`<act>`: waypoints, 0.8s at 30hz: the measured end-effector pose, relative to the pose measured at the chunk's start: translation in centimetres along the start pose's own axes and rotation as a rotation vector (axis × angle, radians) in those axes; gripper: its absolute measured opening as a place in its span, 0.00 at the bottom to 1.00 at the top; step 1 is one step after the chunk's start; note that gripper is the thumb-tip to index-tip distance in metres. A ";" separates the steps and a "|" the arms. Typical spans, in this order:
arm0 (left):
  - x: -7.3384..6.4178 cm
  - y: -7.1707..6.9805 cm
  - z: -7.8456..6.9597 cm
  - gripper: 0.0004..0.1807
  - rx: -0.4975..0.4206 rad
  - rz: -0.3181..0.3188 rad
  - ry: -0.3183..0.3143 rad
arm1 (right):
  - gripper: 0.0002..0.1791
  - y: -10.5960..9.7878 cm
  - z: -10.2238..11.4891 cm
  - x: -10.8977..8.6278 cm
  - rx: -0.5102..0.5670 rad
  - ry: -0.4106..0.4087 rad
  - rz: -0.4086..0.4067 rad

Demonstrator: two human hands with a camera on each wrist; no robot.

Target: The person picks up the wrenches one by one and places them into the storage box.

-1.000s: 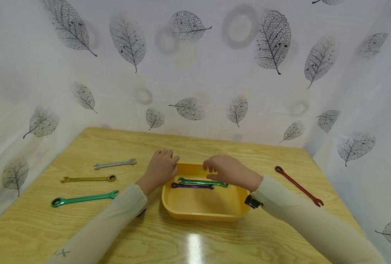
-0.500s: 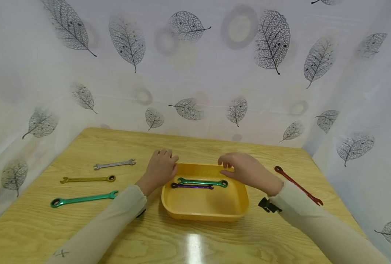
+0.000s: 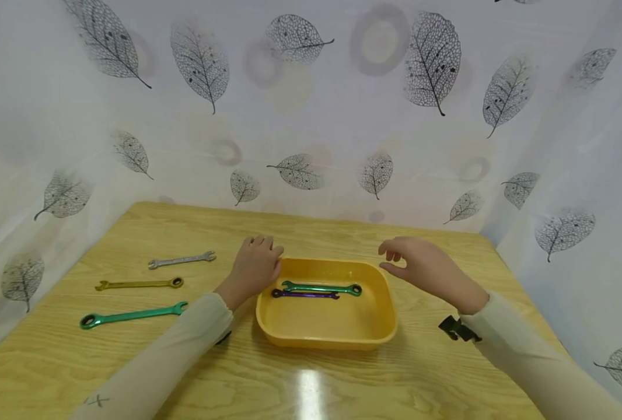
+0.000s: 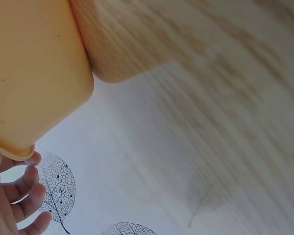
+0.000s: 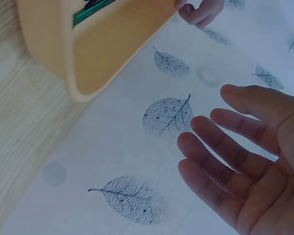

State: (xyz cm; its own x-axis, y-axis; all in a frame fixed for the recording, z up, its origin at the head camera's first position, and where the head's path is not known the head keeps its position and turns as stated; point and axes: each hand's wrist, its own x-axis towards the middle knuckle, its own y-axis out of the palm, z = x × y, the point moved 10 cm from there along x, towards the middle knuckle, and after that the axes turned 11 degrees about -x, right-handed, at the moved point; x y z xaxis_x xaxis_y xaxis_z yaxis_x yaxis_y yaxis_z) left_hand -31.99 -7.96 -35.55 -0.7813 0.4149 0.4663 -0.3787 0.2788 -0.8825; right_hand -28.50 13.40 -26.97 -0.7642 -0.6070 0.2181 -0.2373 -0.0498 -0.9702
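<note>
My left hand (image 3: 255,269) holds the back left corner of a yellow plastic tray (image 3: 324,341). In the left wrist view its fingers (image 4: 24,183) are curled at the outside of the rim, and the thumb is hidden. Inside the tray, a green combination wrench (image 3: 321,288) lies beside a shorter purple wrench (image 3: 311,295). To the right of the tray my right hand (image 3: 429,268) is raised over the table with nothing in it. The right wrist view shows its fingers (image 5: 218,164) loosely bent and the palm bare.
Left of the tray on the wooden table (image 3: 237,373) lie a silver open-end wrench (image 3: 182,260), a gold combination wrench (image 3: 140,284) and a larger green combination wrench (image 3: 132,315). A white leaf-print cloth (image 3: 311,116) hangs behind and at both sides.
My right hand has moved right, from over the tray to beyond its right rim. The red wrench at the right is now hidden by that arm. My left hand has stayed put.
</note>
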 end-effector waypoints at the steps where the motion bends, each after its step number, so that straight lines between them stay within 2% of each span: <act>1: 0.0 0.0 0.0 0.06 0.001 0.000 -0.001 | 0.08 0.0 -0.3 -0.1 0.002 0.008 0.002; 12: 0.0 -0.2 -0.1 0.05 0.002 0.001 0.001 | 0.08 -0.3 -3.4 -1.7 0.002 0.066 -0.031; 24: 0.0 -0.2 -0.1 0.05 -0.019 0.003 -0.001 | 0.09 -0.4 -7.6 -4.0 -0.065 0.137 -0.086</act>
State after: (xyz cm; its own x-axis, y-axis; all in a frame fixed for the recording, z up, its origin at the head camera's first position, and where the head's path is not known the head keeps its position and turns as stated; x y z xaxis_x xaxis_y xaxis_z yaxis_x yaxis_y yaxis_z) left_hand -31.82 -7.91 -35.39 -0.7825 0.4151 0.4640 -0.3674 0.2937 -0.8824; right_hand -29.94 21.87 -26.65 -0.8129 -0.4889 0.3164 -0.3401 -0.0424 -0.9394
